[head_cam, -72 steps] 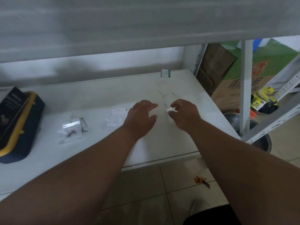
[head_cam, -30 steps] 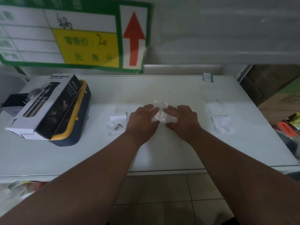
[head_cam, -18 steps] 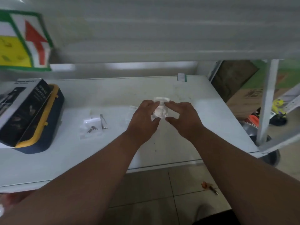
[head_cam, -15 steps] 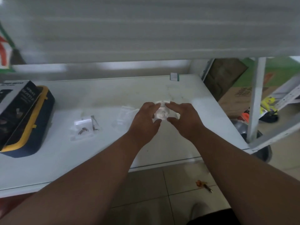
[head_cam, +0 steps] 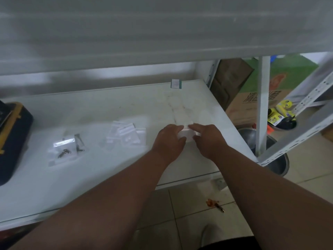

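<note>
- The white table (head_cam: pixel 108 109) fills the middle of the view. Compared with half a second ago the view has turned a little more to the right, so more of the table's right end shows.
- The metal rack (head_cam: pixel 263 105) stands at the right of the table, with the cardboard boxes (head_cam: pixel 252 105) behind it. Both take more place in the view than before.
- The blue and yellow case (head_cam: pixel 12 141) lies at the left end of the table. It is now cut by the left border, where earlier more of it was seen.
- The left hand (head_cam: pixel 168 141) and the right hand (head_cam: pixel 209 139) are close together over the right part of the table, as they were half a second ago. Each hand pinches one side of the same thing between thumb and fingers.
- The heap of clear bags (head_cam: pixel 126 136) lies on the table just left of the left hand, and it has not moved.
- The bag with metal hooks (head_cam: pixel 64 150) lies further left, well apart from the hands, in the same place as before.
- The small clear bag (head_cam: pixel 187 134) is held between the two hands. It looked crumpled before and now seems pulled flatter. It is blurred, so I cannot tell if it touches the table.
- The card (head_cam: pixel 176 83) with a green edge stands at the far edge of the table.
</note>
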